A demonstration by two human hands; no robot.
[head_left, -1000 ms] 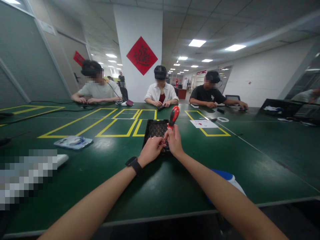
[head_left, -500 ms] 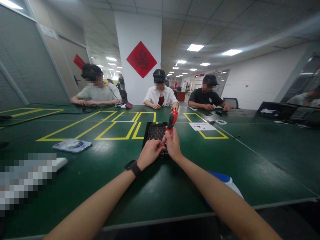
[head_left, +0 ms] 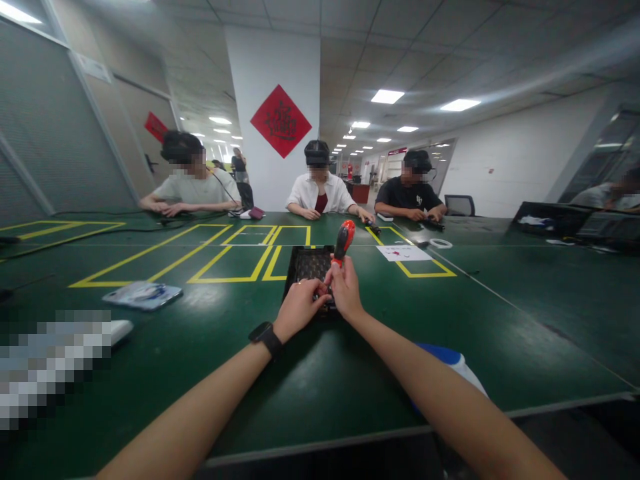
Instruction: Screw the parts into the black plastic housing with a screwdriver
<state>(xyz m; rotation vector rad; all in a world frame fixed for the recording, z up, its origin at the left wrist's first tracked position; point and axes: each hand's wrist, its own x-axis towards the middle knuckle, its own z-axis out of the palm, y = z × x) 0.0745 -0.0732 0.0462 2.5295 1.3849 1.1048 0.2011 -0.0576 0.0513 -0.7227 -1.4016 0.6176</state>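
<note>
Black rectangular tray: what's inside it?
Inside the black rectangular tray, a dark, bumpy pattern shows, too blurred to tell whether loose parts or moulding. Much of its near end is hidden by the left hand and right hand.

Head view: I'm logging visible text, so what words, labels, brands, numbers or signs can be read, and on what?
Nothing is clear enough to quote.
Red diamond on the pillar: dark characters, too blurred to read.
White sheet on the table: faint print, too small.
Black shirt: pale print, too small.
Red-and-black handle: no lettering legible.
</note>
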